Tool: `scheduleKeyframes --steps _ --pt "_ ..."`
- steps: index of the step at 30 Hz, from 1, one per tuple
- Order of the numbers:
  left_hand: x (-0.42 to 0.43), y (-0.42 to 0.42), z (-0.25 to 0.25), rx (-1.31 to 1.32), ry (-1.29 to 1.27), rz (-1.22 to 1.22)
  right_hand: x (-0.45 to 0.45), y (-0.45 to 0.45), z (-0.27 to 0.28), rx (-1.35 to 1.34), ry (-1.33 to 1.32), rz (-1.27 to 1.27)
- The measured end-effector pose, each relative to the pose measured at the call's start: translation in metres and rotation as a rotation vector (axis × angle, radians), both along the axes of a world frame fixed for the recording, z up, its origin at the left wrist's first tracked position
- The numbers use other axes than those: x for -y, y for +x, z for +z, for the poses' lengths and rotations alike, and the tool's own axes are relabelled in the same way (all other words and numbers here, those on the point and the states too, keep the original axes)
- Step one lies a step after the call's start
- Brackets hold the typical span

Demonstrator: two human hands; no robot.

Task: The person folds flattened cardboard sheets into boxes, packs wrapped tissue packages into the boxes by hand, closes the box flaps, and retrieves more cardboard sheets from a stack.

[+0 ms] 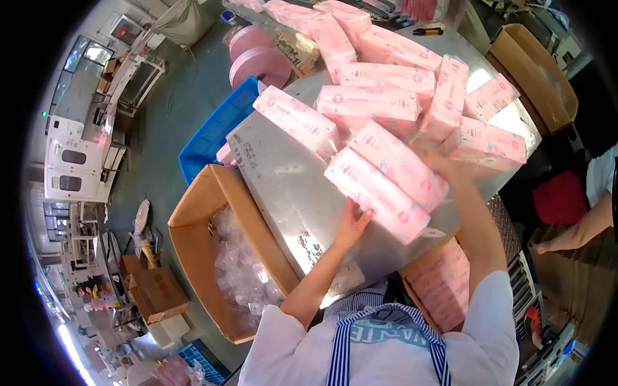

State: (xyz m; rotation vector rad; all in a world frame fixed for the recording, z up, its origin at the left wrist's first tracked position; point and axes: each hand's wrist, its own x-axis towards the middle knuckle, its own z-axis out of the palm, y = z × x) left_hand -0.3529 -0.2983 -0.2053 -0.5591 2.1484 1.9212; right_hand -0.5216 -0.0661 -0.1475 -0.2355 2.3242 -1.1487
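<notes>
Two pink soft packs of tissues, a near pack (378, 194) and a far pack (400, 166), lie side by side between my hands over the metal table. My left hand (351, 226) grips the near pack's lower left side, thumb and a fingertip showing against the wrapper. My right hand (436, 159) is at the far pack's upper right side; it is slightly blurred and its fingertips are partly hidden among the packs. Several more tissue packs (368, 105) lie loosely heaped beyond my hands, at different angles.
The metal table (277, 170) has a cardboard box (193, 222) of clear plastic wrap at its left, beside a blue crate (212, 132). Pink rolls (261, 67) stand behind. An open carton of packs (441, 283) is below right. Another person's arm (576, 225) shows at right.
</notes>
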Motion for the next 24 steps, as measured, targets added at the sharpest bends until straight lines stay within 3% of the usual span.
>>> scheduleKeyframes --steps 1,2,4,5,7,10,13,14,16,17,18,19,20,22,23,24 --pt "-0.001 0.000 -0.001 0.147 0.358 0.040 0.012 0.020 0.015 0.212 -0.126 -0.122" --pt "0.000 0.001 0.001 0.140 0.362 0.046 0.020 0.036 0.026 0.422 -0.250 -0.244" --pt "-0.002 0.012 0.010 -0.012 0.414 0.012 0.003 0.057 -0.001 0.231 -0.328 -0.058" --pt "-0.001 0.018 0.014 -0.079 0.364 -0.045 -0.003 0.070 0.005 0.233 -0.327 -0.066" --pt "-0.001 0.031 0.026 -0.138 0.215 -0.195 -0.021 0.107 0.022 -0.037 -0.285 -0.031" --pt "-0.015 0.047 0.030 -0.221 -0.017 -0.467 -0.047 0.179 0.028 0.052 -0.512 -0.284" --pt "-0.043 0.063 0.014 -0.277 -0.100 -0.647 -0.073 0.250 0.021 -0.056 -0.463 -0.460" --pt "-0.056 0.062 0.029 -0.336 -0.111 -0.696 -0.085 0.279 0.016 -0.061 -0.454 -0.493" --pt "-0.083 0.061 0.060 -0.459 -0.130 -0.787 -0.109 0.340 0.007 -0.217 -0.137 -0.623" --pt "-0.099 0.065 0.069 -0.545 -0.085 -0.843 -0.132 0.366 0.017 -0.074 -0.108 -0.512" --pt "-0.113 0.069 0.071 -0.636 -0.047 -0.892 -0.137 0.391 0.024 -0.047 -0.119 -0.581" --pt "-0.129 0.075 0.064 -0.604 0.012 -0.955 -0.141 0.415 0.031 -0.023 -0.132 -0.652" --pt "-0.147 0.082 0.057 -0.570 0.072 -1.013 -0.135 0.442 0.031 -0.105 -0.177 -0.911" --pt "-0.179 0.088 0.055 -0.172 -0.042 -1.232 -0.139 0.483 0.008 -0.156 -0.119 -0.976" --pt "-0.194 0.093 0.041 -0.168 -0.050 -1.228 -0.142 0.493 -0.006 -0.208 -0.046 -1.053" --pt "-0.207 0.096 0.017 -0.217 -0.225 -1.311 -0.144 0.492 -0.020 -0.207 -0.051 -1.052"
